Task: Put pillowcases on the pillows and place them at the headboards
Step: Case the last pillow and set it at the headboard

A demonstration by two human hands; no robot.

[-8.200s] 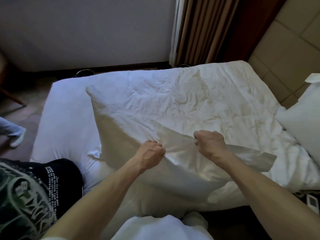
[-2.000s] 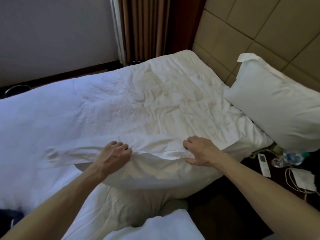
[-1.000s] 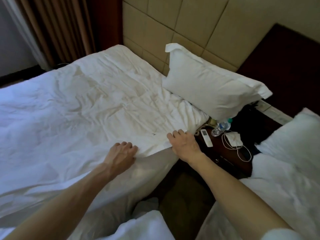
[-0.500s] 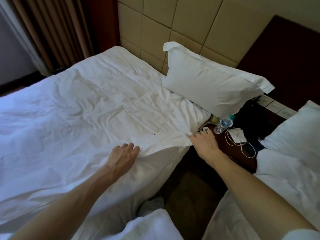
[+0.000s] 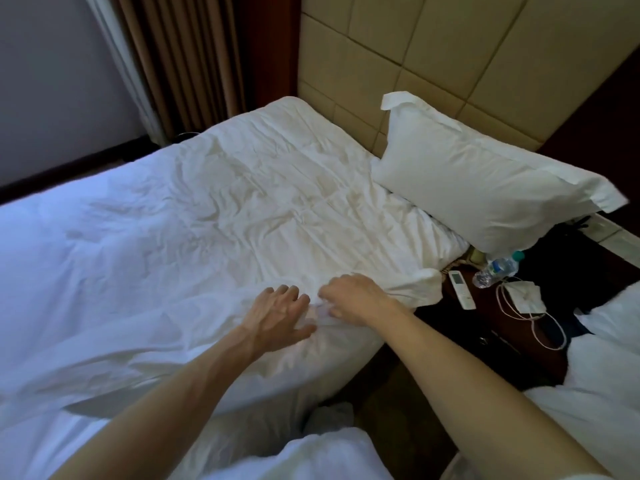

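Note:
A cased white pillow (image 5: 485, 188) leans on the padded beige headboard (image 5: 433, 64) at the bed's right side. A second white pillow in its pillowcase (image 5: 207, 358) lies along the near edge of the bed, and its loose flap (image 5: 422, 285) is bunched beside the nightstand. My left hand (image 5: 277, 313) rests flat on this pillowcase with fingers spread. My right hand (image 5: 353, 296) sits just right of it, fingers curled and pinching a fold of the fabric.
A dark nightstand (image 5: 502, 341) stands between the beds, carrying a remote (image 5: 460, 289), a water bottle (image 5: 495, 268) and a face mask with a cable (image 5: 523, 296). Another white bed (image 5: 606, 375) is at right. Brown curtains (image 5: 194, 57) hang behind. White fabric (image 5: 311, 455) lies below me.
My right hand has moved left from the flap's corner to beside my left hand, bunching the fabric. The left hand stays flat on the pillowcase. My view has shifted slightly.

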